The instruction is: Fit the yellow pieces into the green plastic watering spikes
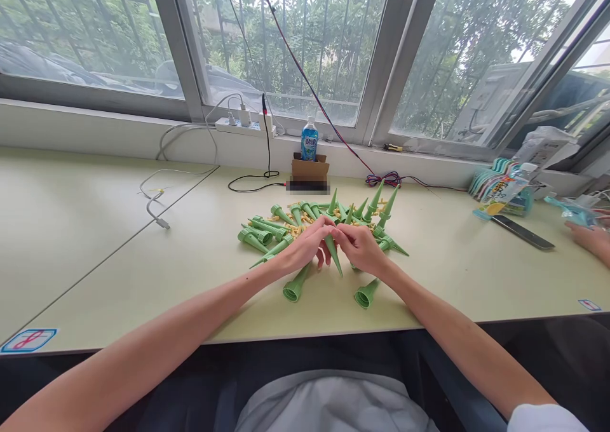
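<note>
Over the near side of a pile, my left hand [309,244] is closed around a green plastic watering spike [334,258], whose tip points down toward me. My right hand [359,248] is closed too, thumb and fingers pinched together at the spike's wide top end. Whatever lies between those fingertips is hidden. Around both hands lie several more green watering spikes [267,230], some standing on end. Small yellow plastic pieces [296,231] are scattered among them. Nearest to me are two loose spikes, one with its open threaded end [291,291] facing me.
A blue bottle [309,141] in a cardboard box [309,166] stands at the back by the window. Cables [385,178] and a power strip [233,126] are behind the pile. To the right lie a phone [523,232], packages [505,190] and another person's hand [591,241].
</note>
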`<control>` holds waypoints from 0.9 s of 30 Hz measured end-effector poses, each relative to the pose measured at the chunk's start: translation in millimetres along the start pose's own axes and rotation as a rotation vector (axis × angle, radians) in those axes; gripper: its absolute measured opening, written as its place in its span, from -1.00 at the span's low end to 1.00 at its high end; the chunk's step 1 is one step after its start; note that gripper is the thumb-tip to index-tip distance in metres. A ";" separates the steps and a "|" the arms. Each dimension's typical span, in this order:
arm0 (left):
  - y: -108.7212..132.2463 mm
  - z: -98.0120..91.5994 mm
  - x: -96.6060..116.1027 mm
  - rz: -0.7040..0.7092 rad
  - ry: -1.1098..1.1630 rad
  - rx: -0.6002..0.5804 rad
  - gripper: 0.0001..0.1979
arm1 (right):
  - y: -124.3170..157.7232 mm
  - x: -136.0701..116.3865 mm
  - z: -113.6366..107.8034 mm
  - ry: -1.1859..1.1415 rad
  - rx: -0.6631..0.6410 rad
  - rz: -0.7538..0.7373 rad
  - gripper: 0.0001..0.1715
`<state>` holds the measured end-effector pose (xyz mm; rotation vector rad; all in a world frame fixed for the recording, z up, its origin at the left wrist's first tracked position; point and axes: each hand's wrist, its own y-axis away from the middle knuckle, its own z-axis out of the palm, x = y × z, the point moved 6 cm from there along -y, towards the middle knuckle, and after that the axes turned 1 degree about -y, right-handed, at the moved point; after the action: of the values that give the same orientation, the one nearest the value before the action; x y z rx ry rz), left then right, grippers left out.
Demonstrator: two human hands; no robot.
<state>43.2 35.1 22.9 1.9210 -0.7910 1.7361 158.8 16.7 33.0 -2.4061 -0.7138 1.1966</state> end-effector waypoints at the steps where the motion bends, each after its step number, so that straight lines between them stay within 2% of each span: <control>1: 0.3 0.2 0.4 0.003 -0.002 -0.006 -0.81 | 0.0 -0.2 0.1 -0.001 -0.005 -0.001 -0.47; 12: 2.5 0.8 2.7 0.009 -0.106 -0.021 -0.81 | 0.6 -1.8 1.0 0.003 -0.054 -0.006 -0.49; 27: 2.0 1.2 1.6 0.007 -0.077 -0.032 -0.78 | 1.3 -2.6 0.6 0.008 -0.054 0.001 -0.47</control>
<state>42.9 32.6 24.2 1.9767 -0.8485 1.6515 157.4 14.2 33.6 -2.4540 -0.7515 1.1819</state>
